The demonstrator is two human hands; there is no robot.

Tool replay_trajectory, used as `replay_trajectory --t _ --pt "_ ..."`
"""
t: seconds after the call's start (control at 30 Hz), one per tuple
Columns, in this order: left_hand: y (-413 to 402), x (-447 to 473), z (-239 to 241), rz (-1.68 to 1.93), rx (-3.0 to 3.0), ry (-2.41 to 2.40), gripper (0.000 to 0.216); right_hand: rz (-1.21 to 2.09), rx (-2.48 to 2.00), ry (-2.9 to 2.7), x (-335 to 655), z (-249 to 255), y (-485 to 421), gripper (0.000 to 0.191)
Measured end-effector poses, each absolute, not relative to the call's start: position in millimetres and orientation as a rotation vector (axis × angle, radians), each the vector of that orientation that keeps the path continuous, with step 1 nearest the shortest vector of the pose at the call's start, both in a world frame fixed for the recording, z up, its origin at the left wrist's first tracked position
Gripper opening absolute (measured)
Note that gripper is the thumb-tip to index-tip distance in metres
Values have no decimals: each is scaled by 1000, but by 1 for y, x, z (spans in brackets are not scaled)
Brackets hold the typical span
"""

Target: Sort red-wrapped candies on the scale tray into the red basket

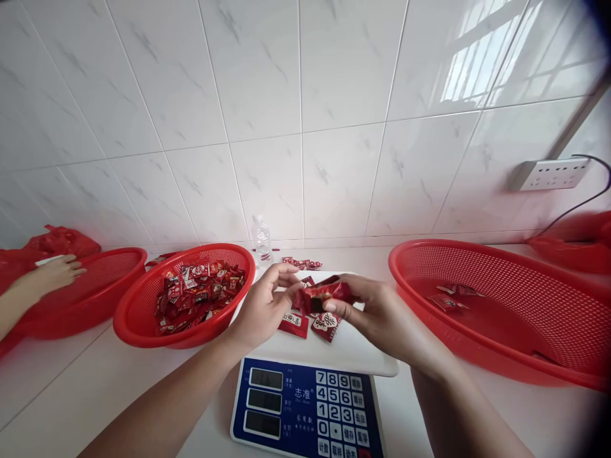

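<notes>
My left hand (267, 302) and my right hand (370, 308) meet above the white weighing tray (363, 356) of a digital scale. Between them is a small red wrapped packet (334, 292), gripped at its right end by my right thumb and fingers. At its left end my left fingertips pinch the wrapper. A dark patch shows on its underside; what that is I cannot tell. Below, loose red packets (293, 323) with white printed labels lie on the tray, partly covered by my hands. The scale's blue panel (305, 407) faces me, its displays dark.
Left of the scale, a red perforated basket (128, 318) is heaped with similar packets. A larger red basket (405, 280) on the right holds a few. Behind stand a clear bottle (261, 238) and more packets (303, 263). Another person's hand (60, 277) is over a far-left basket (119, 261).
</notes>
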State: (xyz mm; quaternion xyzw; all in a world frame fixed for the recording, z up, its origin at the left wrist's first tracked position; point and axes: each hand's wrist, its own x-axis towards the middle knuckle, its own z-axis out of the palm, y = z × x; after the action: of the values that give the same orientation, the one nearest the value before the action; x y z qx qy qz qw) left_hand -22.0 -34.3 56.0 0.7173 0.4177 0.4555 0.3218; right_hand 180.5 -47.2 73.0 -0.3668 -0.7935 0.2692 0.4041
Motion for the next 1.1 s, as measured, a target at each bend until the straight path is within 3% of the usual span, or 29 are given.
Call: replay_trajectory --t 0.07,0.27,0.47,0.7,0.97,1.1 --pt "-28 -34 47 1106 2081 1258 33 608 -981 -1862 184 75 -45 30" --pt "-10 -49 23 255 2297 1440 88 474 -1010 -1657 192 80 -44 32" --pt "13 -18 13 158 2461 1239 101 418 -1019 -1706 191 80 -46 33" --pt "14 -5 12 291 2695 1273 59 349 -1024 -1720 192 82 -47 34" --pt "15 -14 12 492 2552 1345 47 338 -1047 -1701 193 83 -49 34" --pt "20 -21 18 743 2368 1389 30 319 -1058 -1696 195 82 -48 32"
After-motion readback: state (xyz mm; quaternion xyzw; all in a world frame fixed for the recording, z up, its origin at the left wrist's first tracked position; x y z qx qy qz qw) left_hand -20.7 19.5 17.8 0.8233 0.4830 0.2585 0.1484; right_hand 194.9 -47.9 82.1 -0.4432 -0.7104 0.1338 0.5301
